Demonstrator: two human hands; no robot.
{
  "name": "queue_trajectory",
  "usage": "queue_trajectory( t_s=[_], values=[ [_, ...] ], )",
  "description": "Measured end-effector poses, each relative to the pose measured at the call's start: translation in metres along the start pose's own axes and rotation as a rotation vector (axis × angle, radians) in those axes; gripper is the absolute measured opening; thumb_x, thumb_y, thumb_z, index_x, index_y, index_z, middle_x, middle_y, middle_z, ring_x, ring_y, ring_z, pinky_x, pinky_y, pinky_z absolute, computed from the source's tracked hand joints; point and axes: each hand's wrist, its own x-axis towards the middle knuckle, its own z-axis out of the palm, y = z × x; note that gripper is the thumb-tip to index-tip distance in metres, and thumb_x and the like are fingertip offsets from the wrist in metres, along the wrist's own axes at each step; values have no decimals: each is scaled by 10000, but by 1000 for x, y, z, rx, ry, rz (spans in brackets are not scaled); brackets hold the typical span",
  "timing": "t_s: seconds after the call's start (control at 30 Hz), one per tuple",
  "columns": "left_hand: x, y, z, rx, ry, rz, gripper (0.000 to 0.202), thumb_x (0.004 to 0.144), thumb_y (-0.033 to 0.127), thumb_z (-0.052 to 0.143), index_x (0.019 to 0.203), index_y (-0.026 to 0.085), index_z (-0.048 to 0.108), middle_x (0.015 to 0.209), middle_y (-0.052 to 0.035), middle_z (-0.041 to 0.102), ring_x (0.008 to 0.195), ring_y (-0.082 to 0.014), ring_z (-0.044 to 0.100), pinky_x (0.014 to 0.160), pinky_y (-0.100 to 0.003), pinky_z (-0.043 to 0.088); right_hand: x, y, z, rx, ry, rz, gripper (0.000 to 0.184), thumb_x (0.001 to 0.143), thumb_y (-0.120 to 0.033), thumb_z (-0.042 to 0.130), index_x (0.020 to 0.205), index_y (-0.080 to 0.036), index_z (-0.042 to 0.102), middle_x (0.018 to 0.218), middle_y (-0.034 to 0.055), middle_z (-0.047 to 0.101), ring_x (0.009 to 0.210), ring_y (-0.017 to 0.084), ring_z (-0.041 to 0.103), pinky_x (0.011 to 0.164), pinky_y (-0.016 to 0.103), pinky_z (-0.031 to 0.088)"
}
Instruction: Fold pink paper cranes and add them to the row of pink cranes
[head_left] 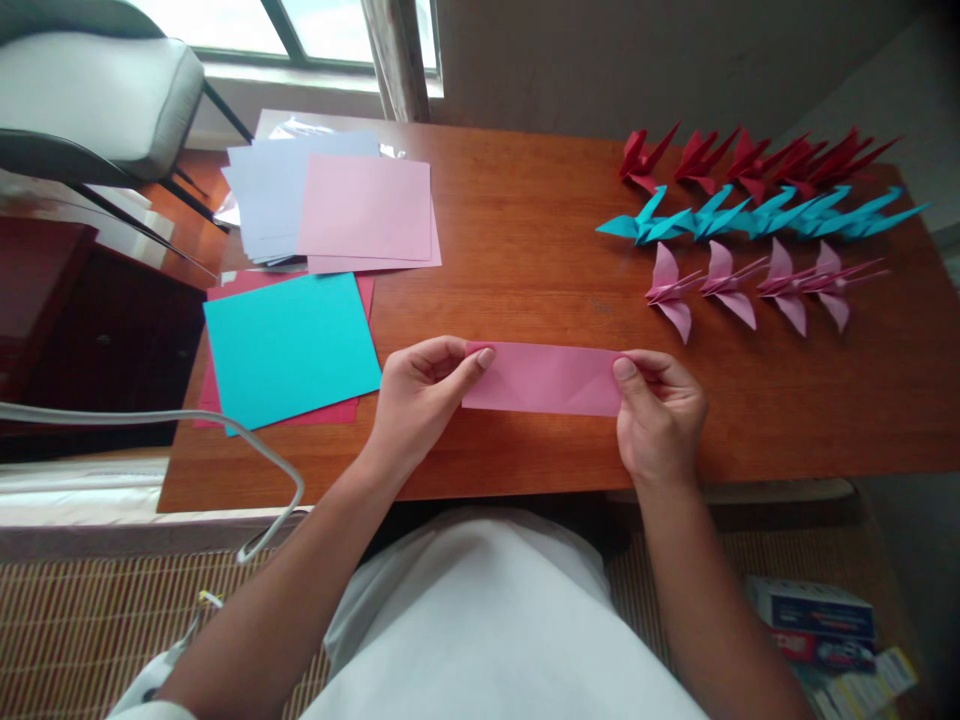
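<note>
Pinched at opposite ends by left hand point(424, 395) and right hand point(664, 415): pink strip point(544, 380), frame centre. Cranes point(761, 220) stood upper right; sheets point(352, 225) lay upper left.

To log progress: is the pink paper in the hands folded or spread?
Folded, apparently: the pink paper is a narrow strip with faint creases, held between left hand and right hand; layers can't be counted.

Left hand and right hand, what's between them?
The head view shows a pink paper strip between them, the left hand pinching one end and the right hand the other.
</note>
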Motion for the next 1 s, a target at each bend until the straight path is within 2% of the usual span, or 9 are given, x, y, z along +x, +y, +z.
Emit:
queue_trajectory(
  t_s=[0.27, 0.47, 0.7, 0.83, 1.0],
  values=[
    [1, -4, -3, -34, -16, -8, 305, 701, 452, 886, 724, 176, 757, 653, -5, 672, 568, -106, 540, 497, -217, 380, 0, 1, 0, -18, -4, -5, 194, 756, -384, 857, 820, -239, 745, 769, -13, 709, 704, 131, 634, 661, 262, 509],
    [0, -1, -6, -29, 11, -35, 251, 699, 383, 895, 709, 168, 766, 648, -6, 693, 552, -98, 559, 486, -201, 389, 7, -5, -12, -76, -146, 35, 153, 745, -342, 866, 781, -234, 764, 697, -23, 697, 623, 119, 608, 557, 233, 474],
    [0, 3, -4, 22, 15, -5, 225, 701, 376, 893, 747, 180, 792, 714, -30, 754, 595, -125, 627, 519, -210, 464, 13, -22, -20, -165, -204, -11, 118, 760, -320, 855, 784, -237, 775, 716, -17, 722, 632, 130, 642, 574, 245, 522],
    [-1, -1, -6, 99, 36, 99, 169, 752, 344, 861, 802, 194, 803, 775, -30, 786, 643, -131, 671, 571, -209, 507, 13, -25, -19, -206, -210, -38, 112, 776, -319, 843, 786, -231, 775, 724, -13, 733, 649, 136, 665, 586, 243, 542],
    [-2, -4, -10, 355, 48, 438, 34, 803, 251, 806, 805, 217, 811, 766, -4, 792, 643, -114, 686, 627, -201, 530, 12, -27, -21, -253, -199, -50, 112, 793, -316, 828, 802, -220, 772, 742, -5, 740, 666, 139, 674, 609, 243, 558]
  ],
)
